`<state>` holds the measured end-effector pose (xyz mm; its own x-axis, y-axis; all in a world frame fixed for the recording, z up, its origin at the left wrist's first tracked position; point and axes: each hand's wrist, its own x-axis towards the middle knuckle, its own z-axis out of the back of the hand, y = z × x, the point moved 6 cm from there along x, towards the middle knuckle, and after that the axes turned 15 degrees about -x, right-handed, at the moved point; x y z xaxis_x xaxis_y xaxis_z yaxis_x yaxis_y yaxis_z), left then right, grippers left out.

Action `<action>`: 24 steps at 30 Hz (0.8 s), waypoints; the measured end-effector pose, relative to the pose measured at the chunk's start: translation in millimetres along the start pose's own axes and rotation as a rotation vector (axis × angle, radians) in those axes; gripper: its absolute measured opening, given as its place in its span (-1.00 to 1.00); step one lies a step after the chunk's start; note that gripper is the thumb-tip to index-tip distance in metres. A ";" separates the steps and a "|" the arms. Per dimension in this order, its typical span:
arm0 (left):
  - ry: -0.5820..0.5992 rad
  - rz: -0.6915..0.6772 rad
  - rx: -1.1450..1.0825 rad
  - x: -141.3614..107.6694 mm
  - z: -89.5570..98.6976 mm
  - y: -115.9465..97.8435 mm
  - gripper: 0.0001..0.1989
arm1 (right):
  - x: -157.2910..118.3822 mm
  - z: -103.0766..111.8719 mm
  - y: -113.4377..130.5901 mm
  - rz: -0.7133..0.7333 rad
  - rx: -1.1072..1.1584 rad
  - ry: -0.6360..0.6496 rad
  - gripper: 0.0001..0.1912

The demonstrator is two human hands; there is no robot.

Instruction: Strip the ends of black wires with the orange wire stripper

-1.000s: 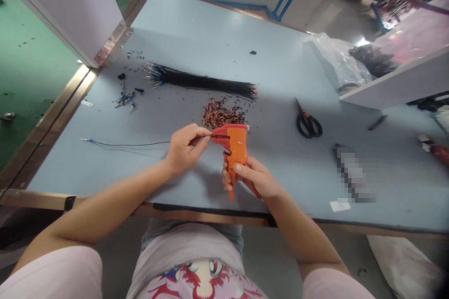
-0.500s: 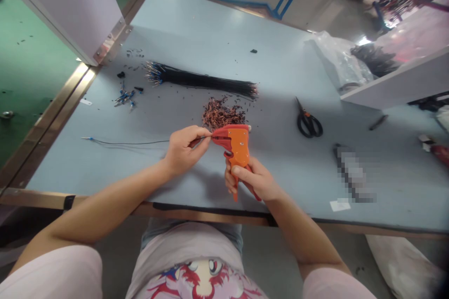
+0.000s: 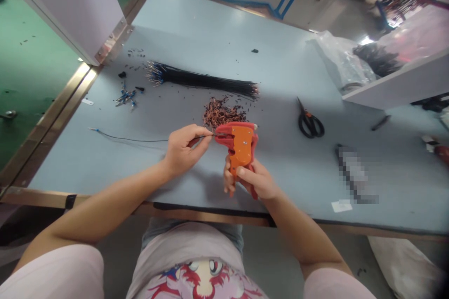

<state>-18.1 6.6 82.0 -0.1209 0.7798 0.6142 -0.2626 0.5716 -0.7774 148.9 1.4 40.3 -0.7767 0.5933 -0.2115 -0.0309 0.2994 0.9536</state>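
My left hand (image 3: 185, 149) is closed, pinching a thin black wire (image 3: 140, 140) near one end. The wire trails left over the table to a blue-collared metal terminal (image 3: 94, 130). Wrapped in my right hand (image 3: 250, 177) is an orange and red wire stripper (image 3: 242, 147), its red jaws facing left at my left fingertips. The wire's near end reaches the jaws; whether they grip it I cannot tell. Just behind the tool lies a heap of copper-and-black wire scraps (image 3: 222, 113). Farther back rests a bundle of black wires (image 3: 206, 81) with blue-collared terminals at its left end.
Loose blue terminals (image 3: 126, 97) lie at the left. Black scissors (image 3: 309, 121) and a blurred dark object (image 3: 354, 173) are on the right, near a white paper slip (image 3: 341, 206). Plastic bags (image 3: 345, 58) stand by a panel at the back right. A grey panel (image 3: 70, 4) rises at the left.
The wire stripper has shifted slightly right and its jaws have parted from my left fingertips, with its handles squeezed closer. The wire's far terminal has moved right and up a little.
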 end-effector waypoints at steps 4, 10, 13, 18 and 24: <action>-0.068 0.026 -0.045 0.4 4.3 3.9 -0.98 | 0.3 3.0 5.2 0.046 0.070 0.041 -0.50; -0.061 0.003 -0.068 1.2 4.2 -0.8 -0.94 | -3.9 1.0 7.6 0.014 0.082 0.045 -0.51; -0.063 -0.007 -0.065 1.6 4.2 -2.6 -0.94 | -5.7 -2.1 7.7 0.009 0.063 0.067 -0.54; -0.050 -0.034 -0.055 0.7 3.5 -2.6 -0.93 | -6.2 -3.4 8.3 0.039 0.058 0.096 -0.60; -0.045 -0.080 0.015 -1.8 3.8 -3.8 -0.95 | -5.4 -4.0 4.3 0.012 0.048 0.108 -0.58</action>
<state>-20.5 2.1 84.4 -0.1416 0.7193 0.6801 -0.2878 0.6274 -0.7236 150.4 -3.5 46.4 -0.8402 0.5139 -0.1732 0.0071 0.3297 0.9441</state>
